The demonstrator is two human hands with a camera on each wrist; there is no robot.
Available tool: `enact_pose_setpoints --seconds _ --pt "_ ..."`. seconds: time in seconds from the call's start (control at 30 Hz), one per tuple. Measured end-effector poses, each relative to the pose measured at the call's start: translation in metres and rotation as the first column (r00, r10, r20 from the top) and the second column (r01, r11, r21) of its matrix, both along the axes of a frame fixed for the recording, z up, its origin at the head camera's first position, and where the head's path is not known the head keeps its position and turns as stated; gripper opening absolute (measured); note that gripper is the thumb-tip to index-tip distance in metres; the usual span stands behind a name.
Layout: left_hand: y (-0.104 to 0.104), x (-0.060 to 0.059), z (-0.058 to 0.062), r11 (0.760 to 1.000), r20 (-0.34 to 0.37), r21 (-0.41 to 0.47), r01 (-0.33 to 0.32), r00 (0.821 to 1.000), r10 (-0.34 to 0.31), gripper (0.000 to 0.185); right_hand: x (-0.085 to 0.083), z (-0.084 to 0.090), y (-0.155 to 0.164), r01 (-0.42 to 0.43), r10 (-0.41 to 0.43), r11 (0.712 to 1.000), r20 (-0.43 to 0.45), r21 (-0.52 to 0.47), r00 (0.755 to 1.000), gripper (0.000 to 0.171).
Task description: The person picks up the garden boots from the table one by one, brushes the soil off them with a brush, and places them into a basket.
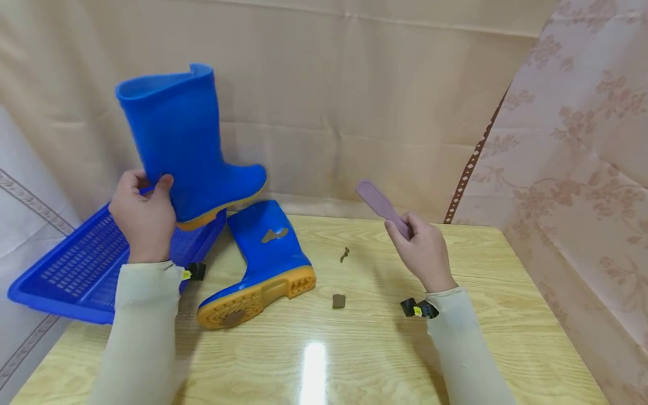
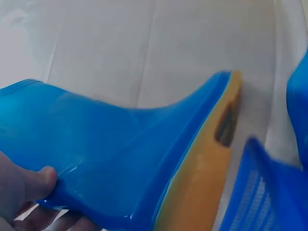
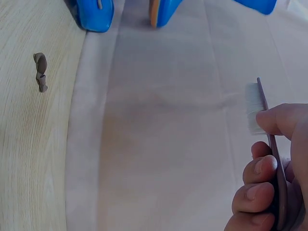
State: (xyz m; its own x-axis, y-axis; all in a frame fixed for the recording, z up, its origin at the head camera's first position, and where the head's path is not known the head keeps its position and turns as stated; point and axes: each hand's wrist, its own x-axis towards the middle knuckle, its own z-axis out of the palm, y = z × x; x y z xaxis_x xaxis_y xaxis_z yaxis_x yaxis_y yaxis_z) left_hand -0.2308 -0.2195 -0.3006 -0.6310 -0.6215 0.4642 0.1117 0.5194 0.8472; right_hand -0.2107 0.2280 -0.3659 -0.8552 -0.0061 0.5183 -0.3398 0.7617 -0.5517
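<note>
Left hand (image 1: 143, 216) grip curled round the raised blue rain boot (image 1: 184, 140), above the blue tray (image 1: 76, 264). Right hand (image 1: 422, 250) grip pinching a mauve brush (image 1: 381, 203). Second boot (image 1: 263, 264) lies on the bench (image 1: 455, 337).

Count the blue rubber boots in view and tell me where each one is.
2. One boot is held upright by the left hand, above the blue tray. The other boot lies on its side on the table, sole toward the camera. None looks hidden.
</note>
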Motion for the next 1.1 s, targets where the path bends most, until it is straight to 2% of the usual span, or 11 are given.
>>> enact_pose_setpoints --seconds 0.1,0.17,0.23,0.3,0.43,0.57,0.8,0.93,1.1 --pt "-0.014 0.001 -0.005 0.997 -0.035 -0.006 -0.077 0.996 0.076 0.033 0.000 -0.001 0.001 -0.002 0.002 1.000 0.009 0.002 1.000 0.027" --pt "-0.023 0.003 -0.009 0.994 -0.020 0.006 -0.106 0.994 0.106 0.033 0.000 -0.002 0.001 -0.002 0.002 1.000 0.006 0.001 1.000 0.027" --pt "-0.032 0.004 -0.013 0.992 0.028 0.035 -0.123 0.992 0.122 0.034 -0.001 -0.003 0.002 -0.001 0.001 1.000 0.001 0.000 1.000 0.026" --pt "-0.043 0.007 -0.012 0.989 0.107 0.071 -0.130 0.987 0.122 0.037 -0.002 -0.003 0.002 -0.005 0.005 1.000 -0.003 -0.002 1.000 0.026" --pt "-0.067 0.014 -0.005 0.982 0.246 0.115 -0.150 0.962 0.118 0.045 -0.003 -0.004 0.001 -0.015 0.015 1.000 -0.001 -0.001 1.000 0.026" --pt "-0.084 0.020 0.000 0.977 0.316 0.147 -0.155 0.943 0.102 0.048 -0.003 -0.003 0.001 -0.019 0.019 1.000 0.000 0.007 1.000 0.026" --pt "-0.099 0.026 -0.006 0.972 0.309 0.212 -0.104 0.951 0.034 0.055 -0.004 -0.002 -0.002 -0.034 0.034 0.999 0.006 0.009 0.999 0.028" --pt "-0.106 0.029 -0.008 0.975 0.316 0.208 -0.074 0.949 0.004 0.059 -0.005 -0.003 -0.003 -0.030 0.030 0.999 0.008 0.015 1.000 0.028" --pt "-0.112 0.032 -0.005 0.981 0.336 0.190 -0.041 0.941 -0.026 0.059 -0.004 -0.003 -0.003 -0.032 0.032 0.999 0.010 0.016 0.999 0.029"
